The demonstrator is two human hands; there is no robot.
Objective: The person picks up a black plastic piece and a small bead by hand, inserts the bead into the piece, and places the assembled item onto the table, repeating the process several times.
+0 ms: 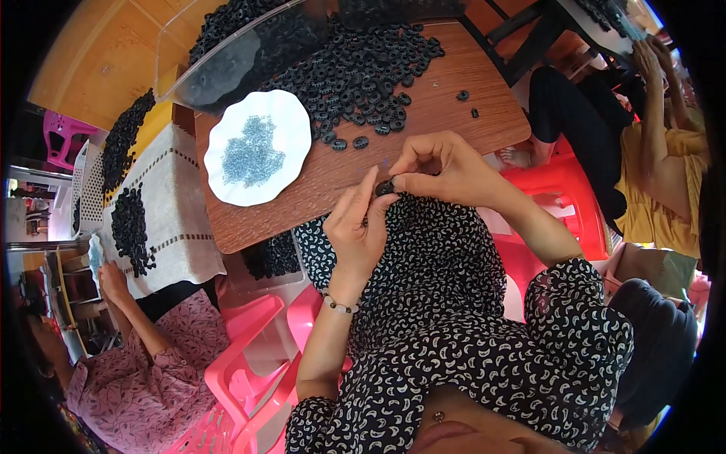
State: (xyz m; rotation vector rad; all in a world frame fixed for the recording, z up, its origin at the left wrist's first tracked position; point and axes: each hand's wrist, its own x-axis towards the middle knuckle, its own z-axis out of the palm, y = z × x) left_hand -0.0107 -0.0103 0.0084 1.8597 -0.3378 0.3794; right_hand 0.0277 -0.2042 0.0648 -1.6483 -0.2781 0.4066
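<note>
Over the table's near edge, my left hand (355, 227) and my right hand (446, 172) meet at one small black plastic piece (386, 186). Thumb and fingers of each hand pinch it, and the fingers partly cover it. A white scalloped plate (296, 113), left of my hands, bears a heap of tiny clear bluish beads (253, 151). Beyond my fingers spreads a large pile of black oval plastic pieces (363, 76) with openings in them. Two stray pieces lie farther right, one of them a small black piece (463, 96).
The brown wooden table (484, 125) ends just before my lap. A clear plastic bin (227, 79) of black pieces stands at its far left. At left, a co-worker's hand (113, 284) is beside a cloth-covered table (170, 204). Another person in yellow (658, 181) sits at right, near a red chair (571, 200).
</note>
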